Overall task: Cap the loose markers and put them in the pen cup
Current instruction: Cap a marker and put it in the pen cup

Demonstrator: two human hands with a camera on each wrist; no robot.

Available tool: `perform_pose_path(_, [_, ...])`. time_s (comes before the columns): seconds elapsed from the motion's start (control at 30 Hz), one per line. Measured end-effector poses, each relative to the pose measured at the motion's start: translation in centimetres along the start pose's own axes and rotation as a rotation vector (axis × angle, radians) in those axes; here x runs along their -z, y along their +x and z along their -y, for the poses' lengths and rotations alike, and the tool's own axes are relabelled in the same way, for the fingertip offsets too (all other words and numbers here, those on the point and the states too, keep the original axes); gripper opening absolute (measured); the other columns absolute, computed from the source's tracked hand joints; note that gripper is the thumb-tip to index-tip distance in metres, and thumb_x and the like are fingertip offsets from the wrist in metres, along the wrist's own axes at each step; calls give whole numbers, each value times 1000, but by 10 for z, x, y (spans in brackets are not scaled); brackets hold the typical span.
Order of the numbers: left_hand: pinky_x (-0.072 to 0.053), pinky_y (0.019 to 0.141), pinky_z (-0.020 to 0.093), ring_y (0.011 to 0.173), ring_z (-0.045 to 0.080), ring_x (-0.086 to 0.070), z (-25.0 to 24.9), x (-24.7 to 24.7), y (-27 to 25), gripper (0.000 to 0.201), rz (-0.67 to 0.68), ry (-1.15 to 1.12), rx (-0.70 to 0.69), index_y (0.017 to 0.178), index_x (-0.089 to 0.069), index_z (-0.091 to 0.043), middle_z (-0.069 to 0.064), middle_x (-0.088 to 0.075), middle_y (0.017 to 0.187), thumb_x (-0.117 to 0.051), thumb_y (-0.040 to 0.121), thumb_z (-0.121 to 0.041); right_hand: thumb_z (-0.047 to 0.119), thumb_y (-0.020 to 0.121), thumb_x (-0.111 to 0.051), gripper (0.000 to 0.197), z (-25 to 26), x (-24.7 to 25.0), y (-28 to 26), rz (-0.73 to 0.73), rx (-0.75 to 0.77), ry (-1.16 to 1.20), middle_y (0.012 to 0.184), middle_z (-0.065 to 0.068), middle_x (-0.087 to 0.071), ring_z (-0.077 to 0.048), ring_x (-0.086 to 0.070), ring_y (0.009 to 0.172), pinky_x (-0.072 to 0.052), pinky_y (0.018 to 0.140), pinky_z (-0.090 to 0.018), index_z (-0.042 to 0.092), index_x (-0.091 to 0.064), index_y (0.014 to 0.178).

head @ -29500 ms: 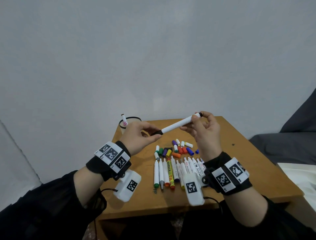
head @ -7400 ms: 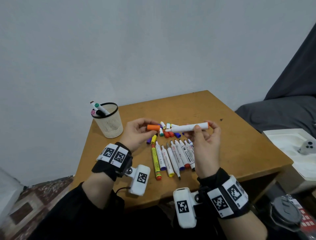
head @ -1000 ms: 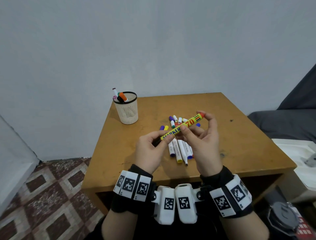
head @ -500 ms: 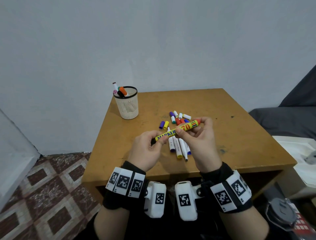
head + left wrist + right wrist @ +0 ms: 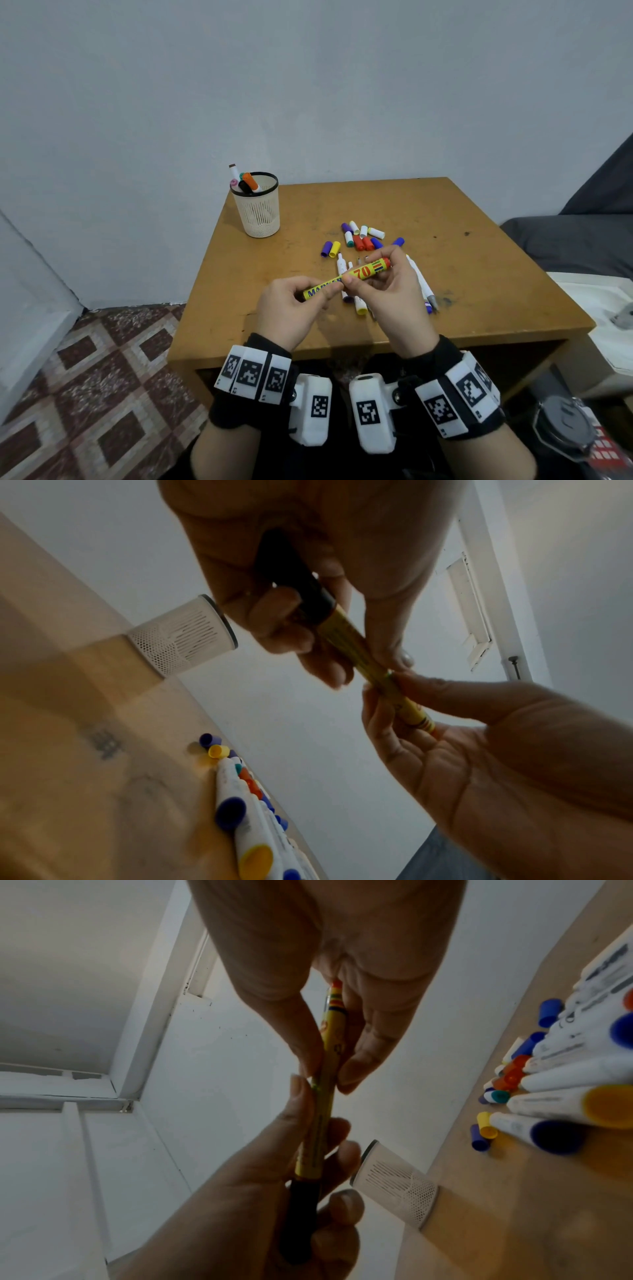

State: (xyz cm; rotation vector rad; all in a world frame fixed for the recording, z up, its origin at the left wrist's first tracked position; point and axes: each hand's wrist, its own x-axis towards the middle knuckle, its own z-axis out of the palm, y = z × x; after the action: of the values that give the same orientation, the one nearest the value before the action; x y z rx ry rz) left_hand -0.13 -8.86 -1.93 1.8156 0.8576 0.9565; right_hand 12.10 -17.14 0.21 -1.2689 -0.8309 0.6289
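- Fingertips of both hands are pinched onto one yellow marker (image 5: 356, 276), held up off the table (image 5: 479, 260) in front of the person.
- left hand (image 5: 291, 310) has its fingers curled round the black cap (image 5: 294, 574) end, at about 8 o'clock along the marker.
- right hand (image 5: 394, 298) pinches the barrel with thumb and fingers; the orange-red butt end pokes out toward 2 o'clock.
- marker sits tilted, low on the left, higher on the right. Printing reads "MARKER 70".
- pen cup (image 5: 258, 212), a white mesh one with a black rim, stands at the table's 11 o'clock corner, well apart from the hands.
- counted four markers sticking out of the cup: white-ish, green, orange and black tops.
- loose caps (image 5: 363, 236) lie in a bunch at 12 o'clock from the hands, roughly eleven: purple, blue, yellow, red, white, one teal-ended.
- loose white markers (image 5: 419, 281) lie in a row under and right of the hands; about six or seven, can't tell exactly since the hands cover some.
- both wrists carry black bands with square-code tags.
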Motion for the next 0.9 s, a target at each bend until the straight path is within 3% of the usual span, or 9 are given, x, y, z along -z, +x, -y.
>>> perform_pose_path(0.13, [-39, 48, 34, 53, 26, -52, 6, 4, -1, 39, 0, 181, -13, 61, -68, -33, 8, -66, 59, -56, 68, -70, -4, 78, -69, 32, -6, -3, -3, -8, -33, -1, 76, -13, -59, -18, -62, 69, -57, 69, -34, 11, -43, 90])
perform_pose_path(0.23, [-31, 45, 26, 45, 15, -43, 4, 7, -3, 42, 5, 273, -28, 65, -69, -23, 5, -55, 48, -58, 76, -62, -4, 79, -69, 32, -9, -4, -3, -16, -53, 39, 75, -12, -62, -14, -66, 65, -57, 65, -27, 11, -44, 91])
perform_pose_path(0.33, [-22, 42, 22, 43, 12, -38, 2, 7, -3, 41, -13, 341, -11, 65, -68, -18, -2, -39, 41, -58, 80, -56, -3, 79, -69, 31, -10, -4, -3, -10, -63, 48, 74, -11, -62, -14, -66, 65, -56, 65, -26, 11, -44, 92])
perform_pose_path(0.4, [-32, 45, 31, 45, 15, -43, 2, 6, -3, 40, 19, 290, -3, 65, -67, -24, 2, -52, 47, -57, 79, -59, -4, 80, -68, 30, -10, -3, -1, -12, -62, 38, 74, -9, -61, -15, -65, 65, -57, 65, -27, 10, -45, 93])
perform_pose_path(0.5, [-50, 65, 42, 70, 26, -61, 1, 6, -2, 22, 84, 200, 6, 70, -65, -35, 4, -69, 72, -57, 81, -53, -5, 81, -66, 29, -8, 0, 3, -16, -58, 27, 74, -8, -60, -15, -65, 66, -57, 69, -34, 10, -45, 96])
perform_pose_path(0.57, [-52, 76, 36, 83, 18, -65, 0, 12, 1, 9, 105, 149, -12, 79, -65, -39, -4, -71, 87, -63, 85, -33, -3, 81, -67, 27, -5, 4, 7, -22, -59, 35, 76, -10, -62, -15, -66, 66, -57, 69, -31, 9, -47, 97])
perform_pose_path(0.6, [-53, 78, 31, 86, 14, -65, -1, 17, 5, 13, 105, 128, -34, 81, -66, -40, -7, -71, 90, -65, 85, -27, -1, 81, -68, 26, -3, 6, 9, -22, -56, 22, 78, -12, -63, -18, -67, 69, -58, 70, -32, 9, -50, 97])
perform_pose_path(0.73, [-42, 69, 9, 77, 0, -59, -15, 47, 22, 23, 92, 178, -123, 84, -68, -38, -13, -67, 82, -69, 81, -15, 2, 81, -69, 23, 3, 11, 23, 11, -17, -136, 86, -16, -65, -25, -63, 79, -56, 77, -37, 11, -61, 100])
perform_pose_path(0.9, [-43, 73, 15, 74, 4, -58, -44, 90, 63, 22, -90, 378, -206, 99, -71, -26, -5, -66, 83, -66, 82, -13, 6, 84, -63, 24, 15, 12, 53, 132, 88, -576, 89, -2, -66, -15, -62, 80, -53, 75, -28, 23, -62, 101])
